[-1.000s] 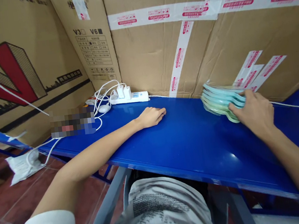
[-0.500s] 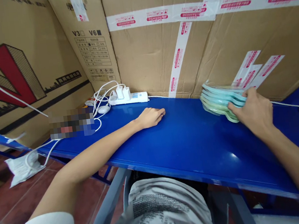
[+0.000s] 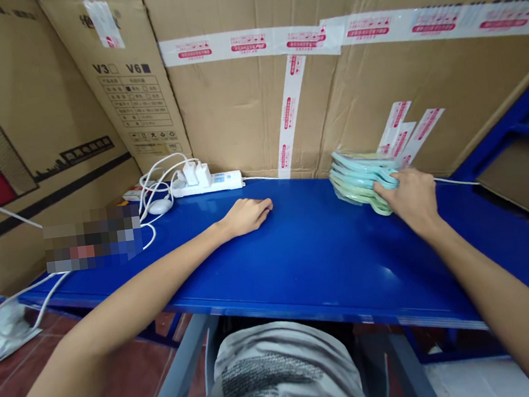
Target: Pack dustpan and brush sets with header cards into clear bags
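My right hand (image 3: 415,197) grips the right end of a stack of pale blue and green looped pieces (image 3: 360,178) in clear wrapping. Its thumb is on the near side; its fingers are partly hidden behind the loops. The stack lies on the blue table (image 3: 299,252), close to the cardboard at the back. What kind of pieces these are I cannot tell. Left of the stack and apart from it, my left hand (image 3: 247,216) rests on the tabletop, fingers curled together, with nothing seen in it.
A white power strip (image 3: 227,180) with plugged-in chargers and tangled white cables (image 3: 148,180) sits at the back left. Beside it is a blurred-out patch. Large cardboard sheets (image 3: 235,112) stand along the back and left. A blue metal frame bar (image 3: 506,117) slants at the right.
The view has turned rightward, so everything appears farther left. My right hand keeps its grip on the wrapped stack, and my left hand stays resting on the table.
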The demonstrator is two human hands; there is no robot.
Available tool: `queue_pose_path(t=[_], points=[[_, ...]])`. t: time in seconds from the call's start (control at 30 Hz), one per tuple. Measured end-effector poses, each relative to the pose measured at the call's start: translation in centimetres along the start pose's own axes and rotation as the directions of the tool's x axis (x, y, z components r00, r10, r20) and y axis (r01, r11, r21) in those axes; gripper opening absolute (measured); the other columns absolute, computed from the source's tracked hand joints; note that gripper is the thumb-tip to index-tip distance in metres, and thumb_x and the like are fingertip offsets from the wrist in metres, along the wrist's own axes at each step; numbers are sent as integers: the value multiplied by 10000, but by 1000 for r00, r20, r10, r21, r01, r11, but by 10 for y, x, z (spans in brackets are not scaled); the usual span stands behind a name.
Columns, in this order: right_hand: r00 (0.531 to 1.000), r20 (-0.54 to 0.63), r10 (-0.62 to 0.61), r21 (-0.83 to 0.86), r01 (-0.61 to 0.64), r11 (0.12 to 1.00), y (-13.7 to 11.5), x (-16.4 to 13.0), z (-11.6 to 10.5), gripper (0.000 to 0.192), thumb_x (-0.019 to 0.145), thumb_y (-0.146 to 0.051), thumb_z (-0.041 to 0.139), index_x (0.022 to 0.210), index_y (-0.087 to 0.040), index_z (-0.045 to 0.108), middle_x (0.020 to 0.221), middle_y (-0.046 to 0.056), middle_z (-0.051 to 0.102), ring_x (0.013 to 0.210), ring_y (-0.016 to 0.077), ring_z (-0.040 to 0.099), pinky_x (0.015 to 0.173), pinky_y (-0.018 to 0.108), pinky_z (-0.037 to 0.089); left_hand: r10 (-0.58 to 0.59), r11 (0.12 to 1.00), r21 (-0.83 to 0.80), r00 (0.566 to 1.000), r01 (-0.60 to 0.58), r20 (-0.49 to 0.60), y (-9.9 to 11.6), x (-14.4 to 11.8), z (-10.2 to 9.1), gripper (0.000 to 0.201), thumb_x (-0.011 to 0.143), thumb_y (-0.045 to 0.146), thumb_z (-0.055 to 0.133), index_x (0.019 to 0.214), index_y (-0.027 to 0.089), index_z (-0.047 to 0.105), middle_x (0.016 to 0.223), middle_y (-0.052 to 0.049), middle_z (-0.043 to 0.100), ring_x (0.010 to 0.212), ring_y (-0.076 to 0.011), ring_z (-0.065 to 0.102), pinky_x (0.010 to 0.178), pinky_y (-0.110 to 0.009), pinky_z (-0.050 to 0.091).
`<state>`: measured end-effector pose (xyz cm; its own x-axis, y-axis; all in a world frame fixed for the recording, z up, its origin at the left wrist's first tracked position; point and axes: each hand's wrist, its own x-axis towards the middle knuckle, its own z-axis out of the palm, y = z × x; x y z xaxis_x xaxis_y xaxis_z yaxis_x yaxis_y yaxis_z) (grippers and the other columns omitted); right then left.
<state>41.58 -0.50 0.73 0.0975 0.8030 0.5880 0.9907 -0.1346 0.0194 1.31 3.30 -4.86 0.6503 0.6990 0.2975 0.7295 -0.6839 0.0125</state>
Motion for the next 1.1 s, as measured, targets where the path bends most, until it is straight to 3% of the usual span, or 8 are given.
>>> queue_pose_path(t=[0.3,0.5,0.63,0.73,0.8,0.93,1.1], points=[[1000,-20,7,72,-6,997,3,1,4,476,935,-475,578,1100,-65,756,1026,225,735,990,377,667,889,459,500,-1,1000,5,1000,1,2,1,-1,-1,263,1057,260,413,1192,232,636,1108,-70,794,946,-259,762,717,-315,506],[995,-104,-6,251,32,967,6,-1,-21,342,944,-498,558,848,-202,701,958,165,733,937,352,671,892,479,505,-16,998,-55,1000,15,-17,0,-1,2,237,1033,240,443,1152,232,648,1078,-63,786,906,-252,752,714,-321,511],[970,-245,-12,483,132,865,3,-6,-41,335,909,-565,639,756,-268,644,991,118,743,911,342,671,864,497,528,-89,953,-301,974,24,-206,-3,1,-2,220,932,161,521,1114,209,635,1019,-58,747,880,-207,720,759,-314,549],[976,-213,-36,675,174,717,-3,-8,-43,275,844,-562,727,797,-296,675,983,74,746,916,358,682,837,518,547,-166,883,-467,894,-53,-416,-2,1,-14,270,911,179,555,1177,193,597,1187,-106,699,1007,-209,704,852,-342,588],[983,-163,-89,769,183,612,-7,-9,-38,258,797,-548,775,819,-303,699,958,55,744,908,358,693,818,516,559,-150,859,-492,849,-142,-507,3,-1,-24,349,917,226,590,1264,203,565,1338,-134,653,1122,-232,683,956,-392,585],[970,-89,-226,833,197,517,-13,-9,-29,329,730,-579,823,754,-273,702,919,47,744,856,312,694,791,471,572,-16,853,-442,834,-276,-552,21,-8,-36,468,910,268,645,1362,205,540,1412,-143,650,1281,-278,632,1098,-450,521],[950,1,-311,865,155,477,-11,-7,-26,417,709,-682,822,727,-284,699,958,54,751,894,308,690,841,467,586,-5,888,-387,838,-247,-546,32,-11,-32,305,935,238,624,1236,190,623,1233,-115,747,1148,-252,696,1024,-420,534]])
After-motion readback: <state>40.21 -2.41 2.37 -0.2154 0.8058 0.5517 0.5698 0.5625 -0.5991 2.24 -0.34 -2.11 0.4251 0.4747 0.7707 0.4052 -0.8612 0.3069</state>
